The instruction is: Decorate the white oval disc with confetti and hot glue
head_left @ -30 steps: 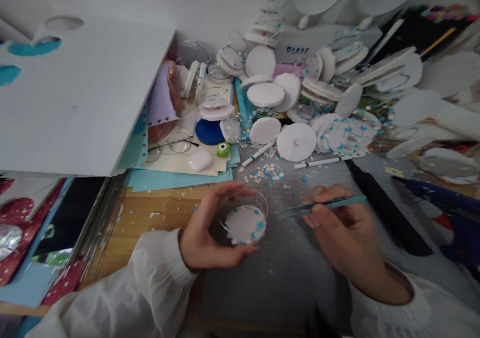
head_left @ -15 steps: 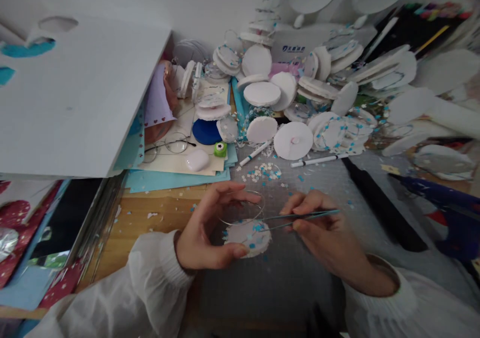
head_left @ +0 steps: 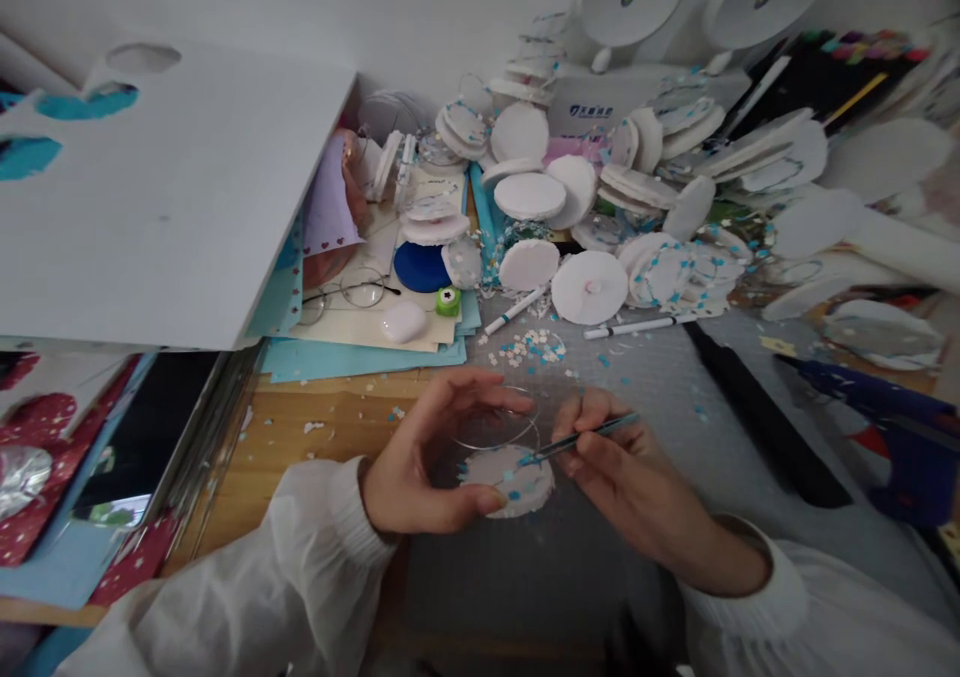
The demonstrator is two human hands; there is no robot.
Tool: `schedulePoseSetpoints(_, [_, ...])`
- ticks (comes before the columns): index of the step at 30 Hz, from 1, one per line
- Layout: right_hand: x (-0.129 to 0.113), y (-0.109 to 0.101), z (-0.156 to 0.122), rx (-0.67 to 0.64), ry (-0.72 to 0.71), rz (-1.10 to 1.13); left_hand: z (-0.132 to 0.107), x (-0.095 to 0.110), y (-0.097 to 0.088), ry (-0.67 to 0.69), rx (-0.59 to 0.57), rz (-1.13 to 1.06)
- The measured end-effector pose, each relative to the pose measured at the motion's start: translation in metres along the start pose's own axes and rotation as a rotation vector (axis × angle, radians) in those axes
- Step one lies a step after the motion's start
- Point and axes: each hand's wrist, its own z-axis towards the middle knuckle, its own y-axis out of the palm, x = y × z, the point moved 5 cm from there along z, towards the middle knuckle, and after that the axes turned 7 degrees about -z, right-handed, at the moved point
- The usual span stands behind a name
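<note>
My left hand (head_left: 427, 457) curls around a clear round dish (head_left: 499, 447) with a white disc (head_left: 510, 477) as its base, dotted with small blue and white paper bits. Thumb and fingers grip its rim, tilting it above the grey mat (head_left: 600, 557). My right hand (head_left: 622, 472) pinches teal tweezers (head_left: 574, 442), whose tips reach into the dish and touch the blue bits on the disc. Both sleeves are white.
A heap of white discs (head_left: 592, 187) fills the back of the table. Two white pens (head_left: 637, 327), loose confetti (head_left: 532, 347), a green punch (head_left: 448, 301), glasses (head_left: 345, 292), a blue glue gun (head_left: 877, 397), a black bar (head_left: 757, 417) and a large white board (head_left: 165, 197) surround the mat.
My right hand has moved left with the tweezers, from hovering beside the dish to putting their tips inside it. My left hand has tilted the dish slightly lower.
</note>
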Motion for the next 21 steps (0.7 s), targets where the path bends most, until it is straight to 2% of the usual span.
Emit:
schedulePoseSetpoints(10, [-0.008,-0.011,0.001,0.061,-0.074,-0.121,0.001,-0.001,-0.002,-0.018,0.005,0.002])
schedulePoseSetpoints(21, [-0.015,-0.02,0.0,0.026,-0.178,-0.324,0.003,-0.003,-0.001,-0.029,-0.006,-0.019])
